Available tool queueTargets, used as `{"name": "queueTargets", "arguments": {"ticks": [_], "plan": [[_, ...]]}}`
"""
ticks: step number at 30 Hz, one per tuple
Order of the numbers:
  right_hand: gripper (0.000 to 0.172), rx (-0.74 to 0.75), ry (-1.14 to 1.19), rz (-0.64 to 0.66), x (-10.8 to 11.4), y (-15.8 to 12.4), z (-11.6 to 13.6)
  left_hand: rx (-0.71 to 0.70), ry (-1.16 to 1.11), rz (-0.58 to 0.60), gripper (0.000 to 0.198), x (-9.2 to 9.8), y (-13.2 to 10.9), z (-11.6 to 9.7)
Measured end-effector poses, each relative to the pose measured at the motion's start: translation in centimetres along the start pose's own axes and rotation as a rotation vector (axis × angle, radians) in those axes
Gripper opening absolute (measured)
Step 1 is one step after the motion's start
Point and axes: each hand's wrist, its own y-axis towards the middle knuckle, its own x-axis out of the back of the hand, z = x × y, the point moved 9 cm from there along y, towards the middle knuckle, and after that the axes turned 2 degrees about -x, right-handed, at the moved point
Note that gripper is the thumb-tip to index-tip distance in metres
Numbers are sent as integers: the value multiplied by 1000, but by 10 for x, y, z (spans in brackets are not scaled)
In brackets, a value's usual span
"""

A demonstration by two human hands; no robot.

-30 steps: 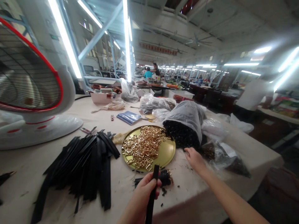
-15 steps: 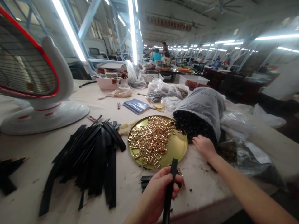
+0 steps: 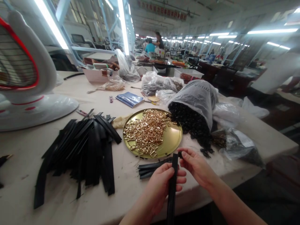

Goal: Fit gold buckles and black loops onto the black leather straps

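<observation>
My left hand (image 3: pixel 165 179) grips a long black strap (image 3: pixel 172 193) upright, its upper end showing above the thumb. Close by on the right, my right hand (image 3: pixel 195 164) pinches a small black piece (image 3: pixel 180 154) at the strap's upper end. The piece resembles those in the heap of small black pieces (image 3: pixel 187 122) spilling from a translucent plastic bag (image 3: pixel 199 93). Just beyond my hands is a round gold tray (image 3: pixel 174 140) bearing a pile of gold-coloured metal buckles (image 3: pixel 147 131). A few short black straps (image 3: pixel 150 167) lie beside my left hand.
Many loose black straps (image 3: pixel 86 153) are heaped on the left of the table. Behind them stands a white and red fan (image 3: pixel 35 100). A blue packet (image 3: pixel 129 99) and several plastic bags (image 3: pixel 159 82) lie farther back. People (image 3: pixel 153 45) are in the distance.
My right hand has come from the heap of black pieces to the strap's end, with a small black piece in its fingers. My left hand still holds the strap. The view has shifted right.
</observation>
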Motion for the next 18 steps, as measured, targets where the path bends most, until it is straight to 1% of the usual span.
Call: {"name": "queueTargets", "arguments": {"ticks": [3, 7, 10, 12, 14, 16, 18], "plan": [[25, -10, -57, 36, 2, -7, -3, 21, -2, 25, 21, -5, -8, 9], [25, -10, -191, 58, 5, -15, -6, 64, 30, 51, 23, -14, -19, 22], [26, 6, -284, 63, 7, -20, -4, 42, 76, 51, 24, -18, -23, 27], [27, 26, -349, 65, 8, -24, 1, 19, 154, 45, 26, -17, -23, 29], [28, 48, -426, 81, 7, -28, 6, -38, 305, 43, 26, -16, -22, 26], [26, 75, -526, 103, 5, -33, 10, -145, 497, 44, 24, -15, -21, 19], [24, 83, -634, 134, 0, -37, 9, -252, 656, 50, 23, -14, -21, 11]]}}
